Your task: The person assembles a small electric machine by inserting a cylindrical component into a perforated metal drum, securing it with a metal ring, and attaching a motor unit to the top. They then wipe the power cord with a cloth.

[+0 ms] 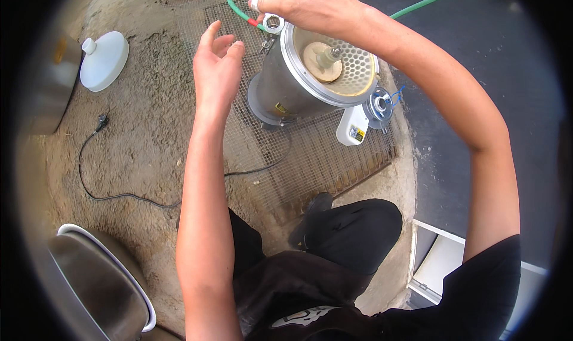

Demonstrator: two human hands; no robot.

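A: The steel machine drum [285, 84] lies tipped on its side on the wire mesh grate [334, 162], its open mouth turned up toward the person. Why that way, do you think?

B: Likely so the inside can be reached. With it tilted you see right down onto the perforated plate [358, 66] and the cream-coloured disc [319, 63] on the central spindle. The grate under it would let water run through, judging by the green hose [236, 9] curling in at the top.

A: And the right hand [310, 6]?

B: It comes over the top rim of the drum with fingers curled around something white and a metal hex nut [273, 23] just beneath the thumb. It is gripping there, at the hose end I think, though exactly what is pinched is partly hidden.

A: The left hand [216, 63]?

B: Empty, fingers loose and slightly bent, held in the air just beside the drum's outer wall, not touching it. It looks ready to steady the body.

A: What else lies around?

B: A white domed lid [104, 60] with a knob sits on the concrete ground [143, 138] well to the left. A black power cord [113, 194] trails across the ground toward the machine. A white fitting [352, 126] and a small round metal part [380, 105] rest by the drum's lower rim. A steel basin [98, 281] stands near the person's left knee.
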